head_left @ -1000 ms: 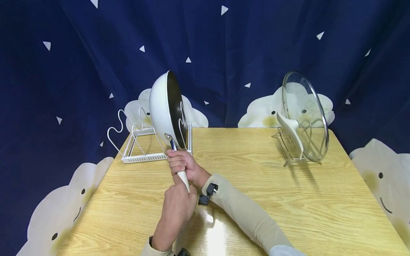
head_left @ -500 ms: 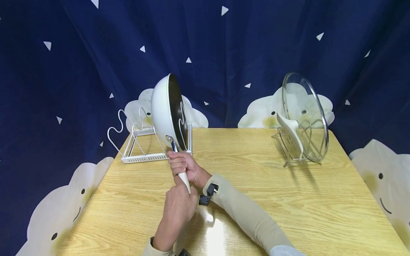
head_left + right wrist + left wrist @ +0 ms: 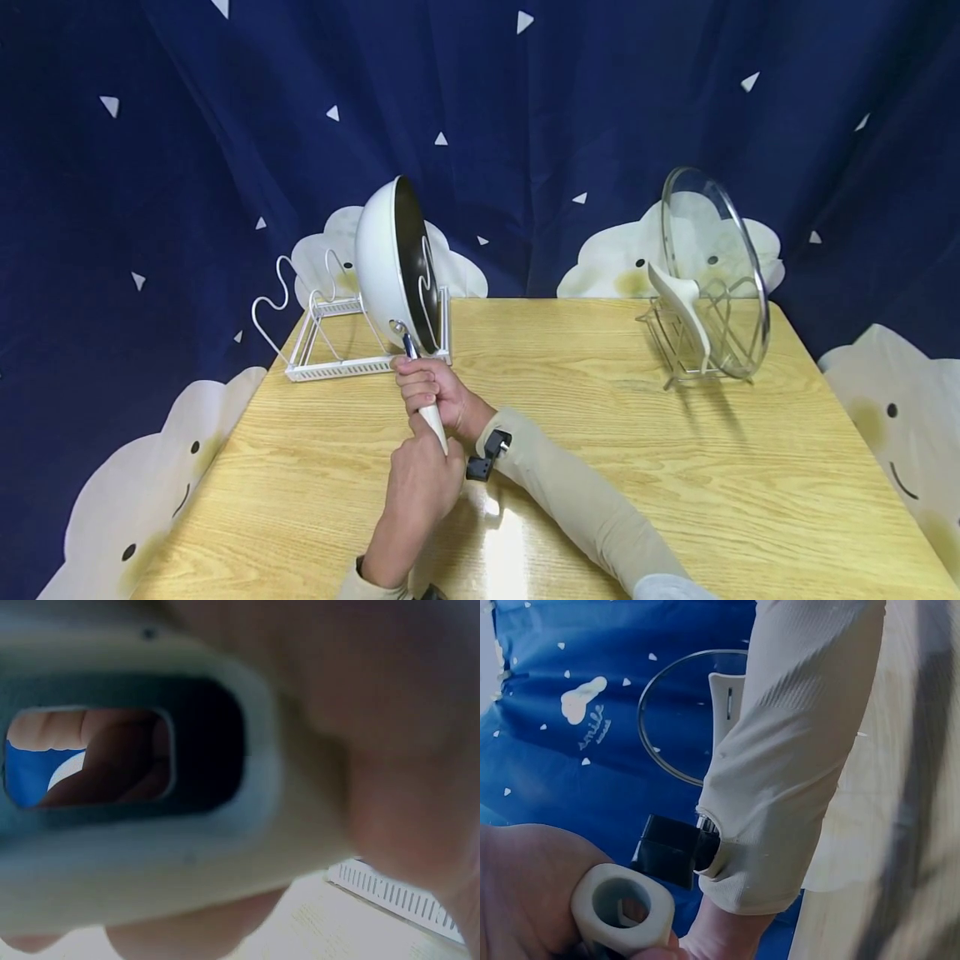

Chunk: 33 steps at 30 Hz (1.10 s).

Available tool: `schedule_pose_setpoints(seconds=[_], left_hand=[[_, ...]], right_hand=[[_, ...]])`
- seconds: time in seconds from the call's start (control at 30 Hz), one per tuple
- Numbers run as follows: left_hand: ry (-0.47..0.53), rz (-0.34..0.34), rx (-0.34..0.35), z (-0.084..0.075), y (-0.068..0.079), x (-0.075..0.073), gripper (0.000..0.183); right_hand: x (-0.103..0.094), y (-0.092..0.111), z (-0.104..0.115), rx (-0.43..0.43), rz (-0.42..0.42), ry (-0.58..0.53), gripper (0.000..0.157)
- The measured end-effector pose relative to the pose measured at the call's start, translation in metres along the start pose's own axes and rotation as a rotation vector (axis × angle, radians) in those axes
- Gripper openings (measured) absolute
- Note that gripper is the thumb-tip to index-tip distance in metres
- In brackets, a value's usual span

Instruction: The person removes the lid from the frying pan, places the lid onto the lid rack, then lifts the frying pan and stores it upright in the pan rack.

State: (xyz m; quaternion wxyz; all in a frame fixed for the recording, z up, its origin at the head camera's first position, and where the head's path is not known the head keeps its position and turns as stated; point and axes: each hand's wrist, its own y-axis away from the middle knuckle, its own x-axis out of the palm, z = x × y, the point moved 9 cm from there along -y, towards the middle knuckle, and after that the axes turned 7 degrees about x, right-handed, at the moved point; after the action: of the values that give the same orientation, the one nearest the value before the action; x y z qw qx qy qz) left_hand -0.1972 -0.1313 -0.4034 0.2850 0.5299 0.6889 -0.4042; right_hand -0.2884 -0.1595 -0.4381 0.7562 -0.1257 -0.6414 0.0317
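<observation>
A wok (image 3: 378, 258), white outside and dark inside, stands on edge among the wires of a white rack (image 3: 341, 369) in the head view. Its open side faces right. Close to the pan, my right hand (image 3: 435, 387) grips the white handle (image 3: 432, 419). Lower down, my left hand (image 3: 423, 479) holds the handle's end, its fingers mostly hidden from above. In the left wrist view the hollow handle end (image 3: 662, 907) shows beside my left palm (image 3: 532, 889). The handle (image 3: 311, 817) fills much of the right wrist view, with blurred fingers around it.
At the back right, a glass lid (image 3: 701, 229) with a white handle (image 3: 684, 304) stands tilted in a small wire rack (image 3: 670, 354). Both racks sit on a wooden table (image 3: 570, 375). Behind hangs a dark blue curtain (image 3: 510, 100) with white triangles and clouds.
The wok has sunk slightly and shifted a little to the right in the rack. Both hands have moved slightly down with the handle, still holding it.
</observation>
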Motion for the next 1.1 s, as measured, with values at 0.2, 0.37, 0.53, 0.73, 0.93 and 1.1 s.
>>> schedule_pose_setpoints(seconds=[0.2,0.37,0.53,0.73,0.93,1.1], left_hand=[[0.0,-0.004,-0.007,0.004,0.002,0.005,0.038],[0.008,0.0,-0.023,0.008,0.004,0.009,0.039],[0.011,0.0,-0.017,0.01,0.004,0.011,0.04],[0.021,0.006,-0.009,0.012,0.002,0.011,0.041],[0.039,0.018,-0.017,0.015,0.002,0.011,0.039],[0.073,0.036,-0.04,0.017,0.003,0.012,0.039]], right_hand=[[-0.007,0.0,0.0,0.003,-0.03,0.016,0.023],[-0.014,0.001,-0.002,0.016,-0.032,0.037,0.023],[-0.015,0.001,0.0,0.015,-0.026,0.063,0.023],[-0.02,0.003,0.005,-0.005,-0.115,0.196,0.023],[-0.034,0.009,0.012,-0.029,-0.349,0.427,0.022],[-0.041,0.014,0.016,-0.044,-0.474,0.54,0.023]])
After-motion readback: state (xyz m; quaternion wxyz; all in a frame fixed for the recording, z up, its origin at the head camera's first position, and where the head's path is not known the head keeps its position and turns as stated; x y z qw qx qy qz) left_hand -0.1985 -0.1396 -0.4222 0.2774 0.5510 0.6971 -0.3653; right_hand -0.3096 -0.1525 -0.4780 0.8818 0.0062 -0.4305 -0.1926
